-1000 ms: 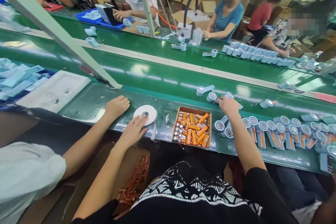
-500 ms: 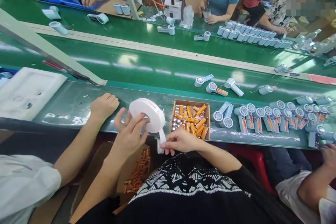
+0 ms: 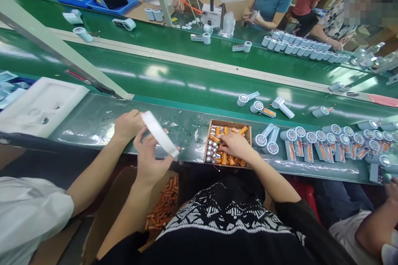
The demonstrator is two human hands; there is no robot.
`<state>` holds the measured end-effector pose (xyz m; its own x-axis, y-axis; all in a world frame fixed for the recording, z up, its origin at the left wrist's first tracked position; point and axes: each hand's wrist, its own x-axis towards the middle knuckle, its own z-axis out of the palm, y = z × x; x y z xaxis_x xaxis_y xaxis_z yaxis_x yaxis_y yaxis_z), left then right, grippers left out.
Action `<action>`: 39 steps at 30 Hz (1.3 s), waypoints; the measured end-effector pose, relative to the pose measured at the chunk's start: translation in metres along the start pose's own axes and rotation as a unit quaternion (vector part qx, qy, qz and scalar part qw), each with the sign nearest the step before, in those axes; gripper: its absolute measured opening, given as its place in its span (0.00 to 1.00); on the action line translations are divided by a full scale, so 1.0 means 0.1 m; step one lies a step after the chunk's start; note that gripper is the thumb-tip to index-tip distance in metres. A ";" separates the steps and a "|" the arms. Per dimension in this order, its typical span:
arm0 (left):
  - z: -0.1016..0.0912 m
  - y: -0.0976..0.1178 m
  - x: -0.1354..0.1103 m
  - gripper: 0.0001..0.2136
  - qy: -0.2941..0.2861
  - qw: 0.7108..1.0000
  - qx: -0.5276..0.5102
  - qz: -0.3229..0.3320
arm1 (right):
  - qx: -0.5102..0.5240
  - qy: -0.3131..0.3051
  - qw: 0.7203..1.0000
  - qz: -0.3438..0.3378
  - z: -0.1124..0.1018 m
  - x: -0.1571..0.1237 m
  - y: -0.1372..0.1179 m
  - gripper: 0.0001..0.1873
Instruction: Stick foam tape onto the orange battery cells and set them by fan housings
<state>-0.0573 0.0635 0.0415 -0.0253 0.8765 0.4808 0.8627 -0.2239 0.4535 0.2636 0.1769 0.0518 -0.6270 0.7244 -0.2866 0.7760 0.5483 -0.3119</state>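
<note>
My left hand (image 3: pixel 149 160) grips a roll of white tape (image 3: pixel 159 133), which is tilted with its narrow edge toward me, above the bench edge. My right hand (image 3: pixel 235 145) is inside a small cardboard box (image 3: pixel 249 132), its fingers partly stretched over the orange cylindrical batteries (image 3: pixel 224 158) and touching them. Some batteries stand on end at the box's left side, showing their silvery ends. My fingertips are partly lost among the batteries, and I make out nothing held in them.
Several light-blue handheld fans (image 3: pixel 311 137) with orange batteries line the bench at right. A co-worker's hand (image 3: pixel 127 125) rests left of the tape. A white foam tray (image 3: pixel 46 103) lies far left. A carton of batteries (image 3: pixel 163 203) sits below the bench. Co-workers sit across the green conveyor (image 3: pixel 177 76).
My right hand has let go of the tape's loose end and moved right into the battery box. My left hand has turned the roll so its edge faces me.
</note>
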 end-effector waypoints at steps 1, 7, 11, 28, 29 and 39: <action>0.05 0.06 0.04 0.27 0.012 1.000 -0.007 0.006 | 0.007 0.003 1.000 0.002 0.04 0.04 -0.02 0.12; 0.31 0.27 0.15 0.23 -0.017 0.991 -0.006 0.135 | 0.149 0.146 0.978 -0.004 0.02 -0.07 0.13 0.15; 0.43 0.34 0.14 0.25 -0.040 0.985 -0.001 0.167 | 0.431 0.256 0.862 -0.077 -0.01 -0.31 0.20 0.20; 0.37 0.70 0.43 0.22 -0.110 0.946 0.045 0.301 | 0.239 0.223 0.945 0.021 -0.50 -0.71 -0.08 0.19; 0.37 0.72 0.44 0.21 -0.108 0.945 0.055 0.303 | 0.238 0.214 0.947 0.026 -0.49 -0.71 -0.07 0.20; 0.99 0.85 0.61 0.20 -0.024 0.928 0.099 0.359 | 0.738 0.383 0.544 0.108 -0.13 -0.19 0.29 0.33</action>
<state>0.0644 0.1403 0.0350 0.6110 0.5505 0.5689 0.7241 -0.6790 -0.1208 0.2991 0.1844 0.0604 0.1198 0.9772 -0.1755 -0.4305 -0.1081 -0.8961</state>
